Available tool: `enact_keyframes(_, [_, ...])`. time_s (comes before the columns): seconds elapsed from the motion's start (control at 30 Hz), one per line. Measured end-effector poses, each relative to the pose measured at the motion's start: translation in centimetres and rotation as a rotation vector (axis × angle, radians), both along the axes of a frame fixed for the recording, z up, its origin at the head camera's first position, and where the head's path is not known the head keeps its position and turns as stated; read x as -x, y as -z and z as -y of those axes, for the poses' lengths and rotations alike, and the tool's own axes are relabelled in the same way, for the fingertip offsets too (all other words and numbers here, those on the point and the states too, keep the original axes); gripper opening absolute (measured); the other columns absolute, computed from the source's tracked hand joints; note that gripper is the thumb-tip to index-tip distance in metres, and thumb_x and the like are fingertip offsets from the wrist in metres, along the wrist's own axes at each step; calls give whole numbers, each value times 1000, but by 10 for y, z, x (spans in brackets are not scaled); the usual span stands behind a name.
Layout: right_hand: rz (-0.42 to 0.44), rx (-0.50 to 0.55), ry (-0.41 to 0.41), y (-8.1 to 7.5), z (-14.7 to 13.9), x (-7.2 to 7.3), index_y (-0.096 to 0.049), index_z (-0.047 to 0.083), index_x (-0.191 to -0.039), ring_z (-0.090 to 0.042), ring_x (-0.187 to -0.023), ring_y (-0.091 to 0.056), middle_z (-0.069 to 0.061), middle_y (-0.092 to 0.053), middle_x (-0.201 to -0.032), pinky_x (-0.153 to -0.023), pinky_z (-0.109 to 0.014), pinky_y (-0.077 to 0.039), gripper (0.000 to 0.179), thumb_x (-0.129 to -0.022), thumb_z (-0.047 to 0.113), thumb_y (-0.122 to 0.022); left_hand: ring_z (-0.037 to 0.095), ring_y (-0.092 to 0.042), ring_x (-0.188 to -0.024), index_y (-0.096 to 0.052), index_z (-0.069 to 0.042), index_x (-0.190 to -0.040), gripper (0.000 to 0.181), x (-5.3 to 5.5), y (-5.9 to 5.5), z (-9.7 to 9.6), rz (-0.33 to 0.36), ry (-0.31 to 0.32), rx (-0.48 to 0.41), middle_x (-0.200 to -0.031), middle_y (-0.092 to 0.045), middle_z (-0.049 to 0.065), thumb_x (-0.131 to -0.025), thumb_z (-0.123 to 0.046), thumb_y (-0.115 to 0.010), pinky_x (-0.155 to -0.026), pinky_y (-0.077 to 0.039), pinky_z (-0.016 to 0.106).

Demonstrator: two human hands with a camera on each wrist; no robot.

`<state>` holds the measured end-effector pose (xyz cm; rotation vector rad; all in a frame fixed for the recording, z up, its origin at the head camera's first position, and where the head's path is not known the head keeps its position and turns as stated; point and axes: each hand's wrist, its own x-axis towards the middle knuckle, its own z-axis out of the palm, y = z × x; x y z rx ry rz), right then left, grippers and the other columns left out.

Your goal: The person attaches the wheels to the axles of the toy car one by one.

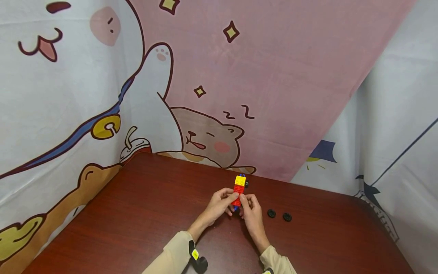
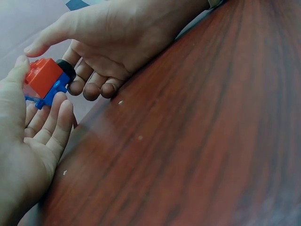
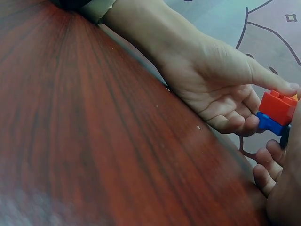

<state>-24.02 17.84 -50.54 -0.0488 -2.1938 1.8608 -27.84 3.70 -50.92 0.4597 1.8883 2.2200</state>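
Between my two hands is a small toy car built of blocks, with a red brick (image 1: pixel 238 189), a yellow brick (image 1: pixel 240 180) at the far end and a blue base (image 2: pixel 59 87) underneath. My left hand (image 1: pixel 219 203) grips its near left side, thumb on the red brick and fingertips against the blue base. From the right, my right hand (image 1: pixel 252 217) holds the near end, its thumb on top and fingers curled below. One black wheel (image 1: pixel 246 184) shows at the far right side; another black wheel (image 2: pixel 67 69) is beside my right fingers.
Two loose black wheels, one nearer (image 1: pixel 271 213) and one farther right (image 1: pixel 287 217), lie on the brown table (image 1: pixel 137 220) to the right of my hands. A printed cloth (image 1: pixel 273 95) hangs behind the table's back edge and along both sides.
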Motion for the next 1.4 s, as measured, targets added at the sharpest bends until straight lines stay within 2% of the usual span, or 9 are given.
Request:
enact_keyframes(0.2, [-15,-16,2,4,0,2,-58,1,-100,-13,-55,-54,-9,-55,-72,-51,-25,-47,34,-104,35,-52,9,-57,-61,-60,1,-115,36,-2,-1,1,-36,13,15,-86,-62,-3,-95,-26,-69,-48,-51,21])
enact_keyframes(0.37, [-9,-27,26,5,0,2,-59,2,-94,-13,-55,-54,-5,-56,-71,-51,-25,-48,35,-104,35,-51,9,-56,-61,-58,2,-116,37,-3,-1,1,-33,39,25,-86,-62,-5,-94,-26,-70,-49,-51,21])
enact_keyframes(0.67, [-18,-18,79,4,-1,2,-57,2,-102,-14,-61,-52,-15,-58,-78,-52,-26,-49,37,-106,37,-46,12,-55,-61,-59,2,-114,30,-5,-3,2,-70,112,91,-80,-61,1,-95,-19,-66,-49,-49,24])
enact_keyframes(0.77, [-17,-24,79,4,-1,2,-57,1,-103,-14,-60,-52,-16,-58,-80,-53,-26,-49,38,-106,37,-45,12,-56,-61,-59,3,-112,28,-5,-2,2,-78,116,111,-81,-62,3,-95,-18,-66,-49,-48,22])
enact_keyframes(0.9, [-7,-46,65,4,-1,2,-57,2,-105,-15,-58,-53,-13,-60,-82,-55,-26,-51,40,-107,39,-43,12,-56,-59,-61,2,-109,26,-4,-1,1,-95,80,105,-84,-64,16,-94,-18,-68,-48,-49,23])
enact_keyframes(1.03, [16,-29,49,2,-2,1,-55,1,-116,-21,-67,-59,-13,-62,-97,-60,-28,-55,39,-107,37,-42,14,-56,-58,-61,1,-108,25,-6,-1,-2,-110,11,107,-85,-63,18,-93,-17,-70,-47,-48,23])
enact_keyframes(1.13, [22,-1,48,1,-3,2,-52,-1,-122,-28,-81,-62,-16,-60,-109,-66,-31,-57,35,-108,30,-43,15,-56,-57,-61,-1,-109,26,-6,0,-2,-114,-33,116,-87,-63,10,-92,-18,-71,-47,-49,23])
enact_keyframes(1.23, [23,1,61,1,-3,2,-54,-2,-113,-29,-82,-60,-20,-59,-102,-66,-30,-55,32,-106,29,-46,15,-57,-56,-61,-2,-109,29,-5,1,-1,-119,-53,117,-88,-63,11,-91,-22,-73,-46,-50,24])
enact_keyframes(1.4, [1,-70,83,3,-1,-1,-56,1,-90,-16,-64,-54,-18,-58,-79,-59,-23,-46,39,-103,37,-52,15,-58,-56,-60,-6,-108,30,-5,0,0,-119,-52,117,-85,-59,6,-90,-24,-75,-46,-51,24])
